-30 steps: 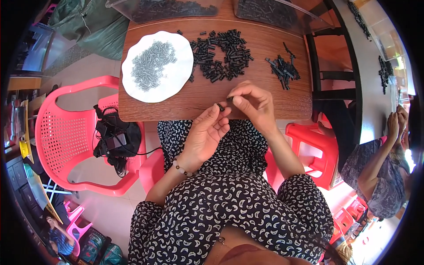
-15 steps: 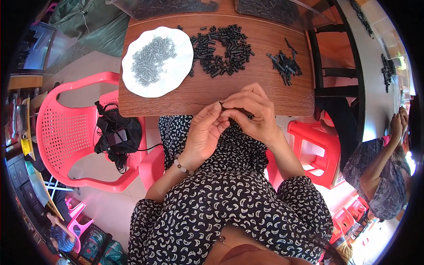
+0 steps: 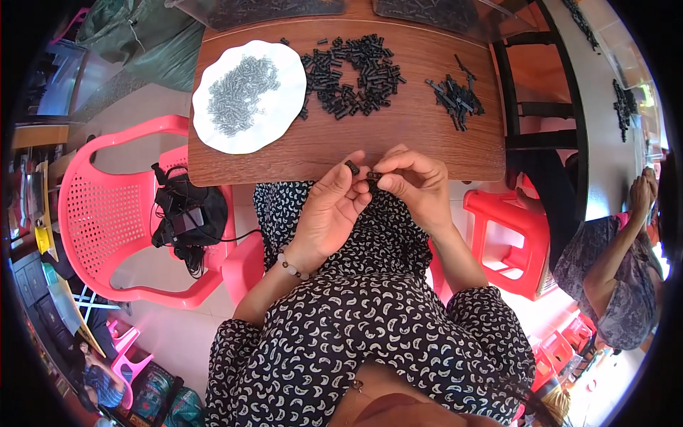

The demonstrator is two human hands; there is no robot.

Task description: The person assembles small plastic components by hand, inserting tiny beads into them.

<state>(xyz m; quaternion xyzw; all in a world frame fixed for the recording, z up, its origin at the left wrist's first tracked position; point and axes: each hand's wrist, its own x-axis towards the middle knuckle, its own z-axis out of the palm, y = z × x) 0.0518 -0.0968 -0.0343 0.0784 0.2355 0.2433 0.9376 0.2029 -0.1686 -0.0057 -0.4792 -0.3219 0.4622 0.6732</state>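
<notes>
1 pink plastic armchair (image 3: 142, 213) at far left, black bag (image 3: 186, 213) with cables on its seat. next, on the wooden table (image 3: 455, 156), a white scalloped plate (image 3: 283, 117) bearing a wide heap of tiny clear-grey coils, apparently springs (image 3: 242, 92). judged: plentiful supply, much of it unused. at the table's far edge, 2 clear bins (image 3: 284, 13) of small dark bits; contents too indistinct to call finished or raw.

right of the plate: short black cylinders (image 3: 370, 71), loose, heaped in a rough ring around a bare patch of wood. judged: a large share is left to handle.

nearer the body, at the table's near edge: left hand (image 3: 329, 213), palm partly up, thumb and forefinger closed on 1 small black piece (image 3: 352, 168), other fingers loosely curled. right hand (image 3: 421, 191) beside it, thumb and forefinger pinched on 1 small dark piece (image 3: 373, 176); exact shape too small to tell. the 2 pieces look apart. judged: this round is under way, not complete.

further right: slim dark pieces (image 3: 459, 103) in a smaller tangled pile, well apart from the cylinders, none visibly in use. cannot tell whether any pile holds completed work, so no finished count is entered.
</notes>
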